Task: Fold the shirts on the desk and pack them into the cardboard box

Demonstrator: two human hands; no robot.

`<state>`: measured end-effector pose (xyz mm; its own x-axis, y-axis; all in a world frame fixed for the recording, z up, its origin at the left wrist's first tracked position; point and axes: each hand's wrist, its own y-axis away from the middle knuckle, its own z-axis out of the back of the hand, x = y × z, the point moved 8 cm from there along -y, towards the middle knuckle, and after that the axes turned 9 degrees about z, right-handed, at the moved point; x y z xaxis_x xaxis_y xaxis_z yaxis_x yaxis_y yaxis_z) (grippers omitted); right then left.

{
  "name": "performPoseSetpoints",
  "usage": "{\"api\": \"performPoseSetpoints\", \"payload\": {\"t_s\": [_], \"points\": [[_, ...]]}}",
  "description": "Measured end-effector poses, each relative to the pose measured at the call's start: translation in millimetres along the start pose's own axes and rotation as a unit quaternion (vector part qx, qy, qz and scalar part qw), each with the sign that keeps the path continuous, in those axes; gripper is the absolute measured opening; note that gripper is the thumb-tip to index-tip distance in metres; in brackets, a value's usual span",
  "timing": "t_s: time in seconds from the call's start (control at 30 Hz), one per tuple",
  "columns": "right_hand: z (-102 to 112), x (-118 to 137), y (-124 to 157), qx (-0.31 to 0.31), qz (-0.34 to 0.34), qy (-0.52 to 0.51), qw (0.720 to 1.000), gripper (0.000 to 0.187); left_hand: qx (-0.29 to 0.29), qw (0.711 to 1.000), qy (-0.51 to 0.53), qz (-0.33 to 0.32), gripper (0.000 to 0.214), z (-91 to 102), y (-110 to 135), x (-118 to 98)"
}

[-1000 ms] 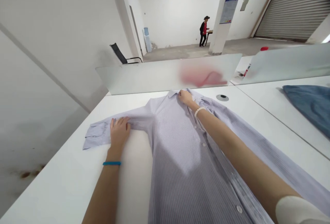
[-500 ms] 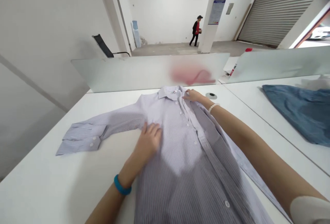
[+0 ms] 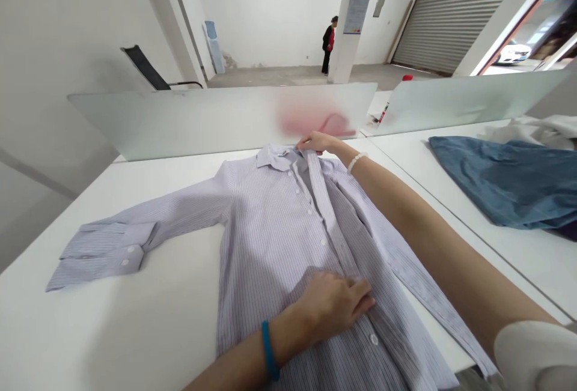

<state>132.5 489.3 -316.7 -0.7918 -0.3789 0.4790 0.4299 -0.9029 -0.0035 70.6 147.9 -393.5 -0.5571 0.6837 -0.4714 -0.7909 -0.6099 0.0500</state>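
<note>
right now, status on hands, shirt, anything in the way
left hand flat on striped shirt; right hand at collar; blue denim cloth on next desk, apart

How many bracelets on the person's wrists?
2: a blue band on the left wrist, a white beaded bracelet on the right wrist.

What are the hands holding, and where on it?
The right hand pinches the striped shirt at its collar; the left hand lies flat on the front, holding nothing.

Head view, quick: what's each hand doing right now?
Left hand: open, flat on the striped shirt front, holding nothing.
Right hand: fingertips at the shirt collar; cannot tell if gripping.
</note>
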Motion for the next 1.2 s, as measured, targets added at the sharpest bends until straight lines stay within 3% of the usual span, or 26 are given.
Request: {"api": "performPoseSetpoints", "payload": {"t_s": [0.13,0.2,0.37,0.47,0.53,0.63,0.7,0.83,1.03,1.2], "points": [[6.6,7.0,-3.7,-0.053,-0.027,-0.066,0.996,0.018,-0.009,0.991,0.136,0.006,0.024,5.5,6.7,2.6],[3.7,12.0,-3.6,-0.05,-0.037,-0.086,0.994,0.024,0.004,0.966,0.258,0.024,0.015,4.2,8.9,6.1],[-21.8,27.6,0.8,0.087,-0.021,-0.165,0.982,0.025,0.113,0.842,0.522,0.074,0.022,-14.3,8.8,13.9],[-36.4,36.5,3.4,0.181,0.053,-0.018,0.982,0.034,0.174,0.811,0.554,0.075,0.028,-19.3,8.8,14.4],[-43.9,38.6,2.6,0.195,0.09,0.08,0.973,0.034,0.195,0.807,0.553,0.068,0.032,-18.9,8.9,14.4],[-50.9,45.8,-2.1,0.145,0.138,0.167,0.966,0.024,0.208,0.802,0.556,0.062,0.039,-17.9,8.7,13.9],[-61.8,56.6,-1.7,0.134,0.204,0.217,0.945,0.018,0.215,0.796,0.563,0.058,0.043,-18.3,8.6,12.6],[-86.9,69.8,2.4,0.172,0.286,0.226,0.915,0.021,0.223,0.789,0.569,0.059,0.047,-21.3,8.6,11.4],[-91.4,68.1,-6.5,0.118,0.256,0.347,0.895,0.026,0.217,0.796,0.561,0.061,0.032,-24.2,8.2,13.0],[-80.3,58.2,-13.5,0.05,0.19,0.357,0.913,0.029,0.194,0.82,0.535,0.065,0.014,-14.4,7.6,14.3]]}}
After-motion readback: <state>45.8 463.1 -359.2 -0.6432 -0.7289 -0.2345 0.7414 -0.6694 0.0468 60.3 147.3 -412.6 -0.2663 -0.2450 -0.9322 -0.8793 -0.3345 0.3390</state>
